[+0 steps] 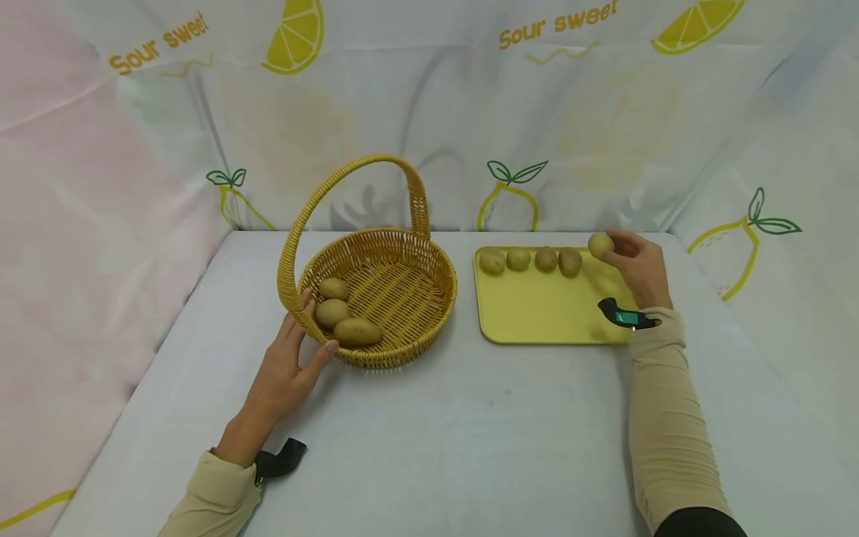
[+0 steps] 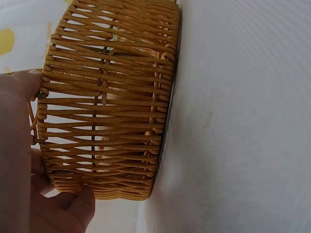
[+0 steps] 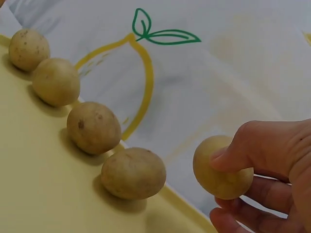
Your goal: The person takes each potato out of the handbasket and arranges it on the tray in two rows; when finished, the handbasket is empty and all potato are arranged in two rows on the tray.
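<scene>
My right hand (image 1: 642, 267) pinches a potato (image 1: 600, 245) between thumb and fingers at the back right of the yellow tray (image 1: 537, 313). In the right wrist view the held potato (image 3: 218, 167) appears apart from the row of potatoes (image 3: 133, 173) along the tray's back edge. Over on the left, my left hand (image 1: 285, 373) grips the wicker basket (image 1: 403, 298) at its near-left rim, by the foot of the handle. Inside that basket three potatoes (image 1: 357, 331) lie against the left side. The left wrist view shows fingers (image 2: 80, 206) against the woven wall.
A tall arched handle (image 1: 382, 158) rises over the basket. White cloth (image 1: 470, 432) covers the table, and a printed lemon curtain (image 1: 429, 112) hangs behind it. A gap of tabletop separates basket and tray.
</scene>
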